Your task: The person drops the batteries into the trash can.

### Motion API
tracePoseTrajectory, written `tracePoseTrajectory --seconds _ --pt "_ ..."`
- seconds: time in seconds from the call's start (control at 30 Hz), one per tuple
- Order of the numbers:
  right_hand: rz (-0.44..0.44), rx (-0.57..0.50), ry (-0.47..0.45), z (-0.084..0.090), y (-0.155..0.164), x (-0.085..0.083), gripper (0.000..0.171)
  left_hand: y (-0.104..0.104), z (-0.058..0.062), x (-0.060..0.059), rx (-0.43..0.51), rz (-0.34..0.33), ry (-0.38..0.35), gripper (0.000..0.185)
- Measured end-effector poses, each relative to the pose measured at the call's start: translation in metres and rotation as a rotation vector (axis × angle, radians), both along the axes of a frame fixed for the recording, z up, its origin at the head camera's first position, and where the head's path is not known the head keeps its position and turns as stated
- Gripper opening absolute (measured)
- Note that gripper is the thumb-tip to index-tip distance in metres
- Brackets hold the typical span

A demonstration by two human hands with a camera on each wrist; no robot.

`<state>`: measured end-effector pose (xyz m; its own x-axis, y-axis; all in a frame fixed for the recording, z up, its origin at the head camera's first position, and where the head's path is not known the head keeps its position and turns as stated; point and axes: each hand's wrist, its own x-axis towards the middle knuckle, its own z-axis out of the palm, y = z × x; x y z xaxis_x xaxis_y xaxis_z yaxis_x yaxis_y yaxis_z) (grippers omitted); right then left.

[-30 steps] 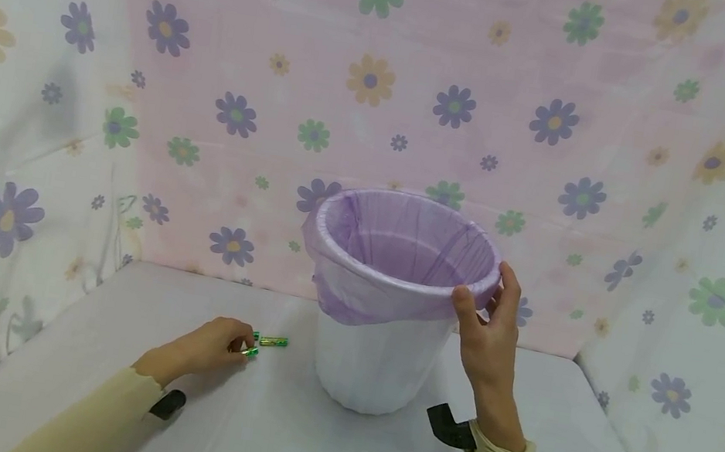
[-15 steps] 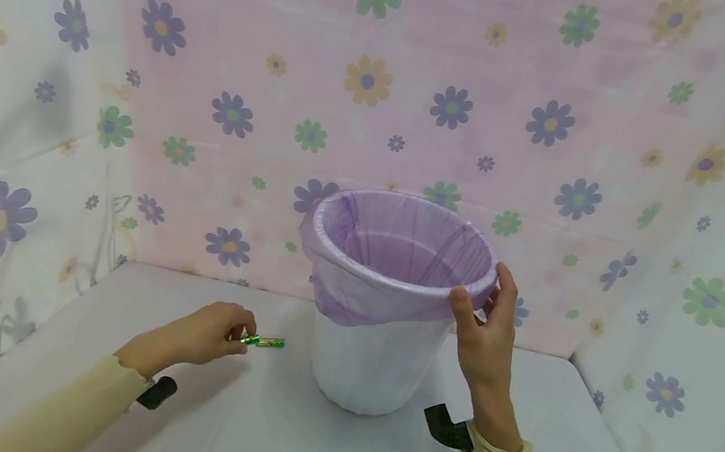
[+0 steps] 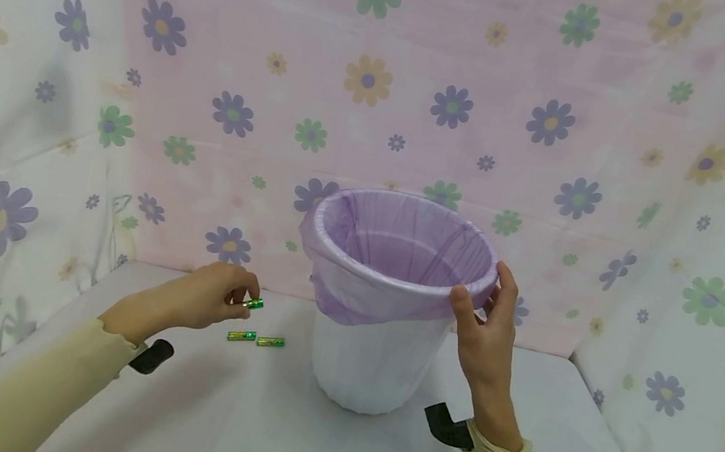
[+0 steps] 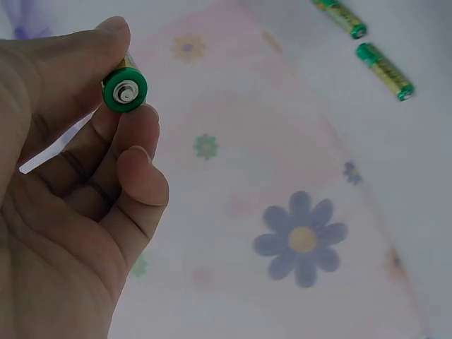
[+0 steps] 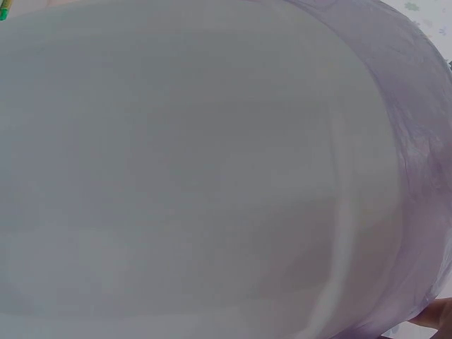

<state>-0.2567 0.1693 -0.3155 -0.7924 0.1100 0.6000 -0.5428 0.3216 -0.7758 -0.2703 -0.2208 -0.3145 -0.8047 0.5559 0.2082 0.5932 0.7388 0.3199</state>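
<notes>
**Ana:** Three green batteries in all. One battery (image 3: 254, 303) is pinched between the thumb and fingertips of the left hand (image 3: 203, 302), lifted off the table and held to the left of the white bin (image 3: 375, 368). In the left wrist view its end cap (image 4: 125, 92) faces the camera.

**Ben:** And the right hand (image 3: 489, 339)?

**Ana:** It grips the bin's rim on the right side, thumb on the outside over the purple liner (image 3: 351, 299), fingers curled over the edge. How far they reach inside I can't tell; the right wrist view is filled by the bin wall (image 5: 198, 176).

**Ben:** How would you handle the battery well from there?

**Ana:** I'd judge a firm pinch matters most, since the casing looks smooth and the grip is only at the tips. Carrying it level, high enough to clear the rim, and keeping the right hand steady on the bin should stop the bin from tipping or sliding.

**Ben:** Anything in the way?

**Ana:** Little. The two other batteries (image 3: 256, 338) lie end to end on the table (image 3: 248, 428), just left of the bin's base and below the left hand. The liner's loose fold drapes over the near rim. Flowered cloth (image 3: 370, 79) hangs behind the bin and to both sides.
</notes>
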Motion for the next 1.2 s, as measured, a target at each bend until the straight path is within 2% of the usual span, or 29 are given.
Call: tracePoseTrajectory --seconds 0.1,0.3,0.4,0.73,0.93,1.2 --pt "-0.002 0.002 0.002 0.001 0.000 0.000 0.074 0.003 0.016 -0.001 -0.019 -0.001 0.042 0.016" --pt "0.001 0.000 0.005 0.001 0.000 0.001 0.075 0.011 0.049 -0.003 -0.058 0.007 0.071 0.016" --pt "0.000 -0.001 0.003 0.001 0.000 0.001 0.075 0.015 0.065 -0.005 -0.068 0.001 0.120 0.016" --pt "-0.002 -0.002 -0.009 0.001 0.000 0.001 0.075 0.032 0.113 -0.006 -0.046 -0.019 0.214 0.015" --pt "-0.007 -0.002 -0.007 0.001 0.001 0.001 0.075 0.050 0.130 -0.012 -0.056 -0.041 0.235 0.016" --pt "0.004 -0.007 0.003 0.000 0.001 -0.001 0.074 0.070 0.141 -0.019 -0.028 -0.060 0.205 0.017"
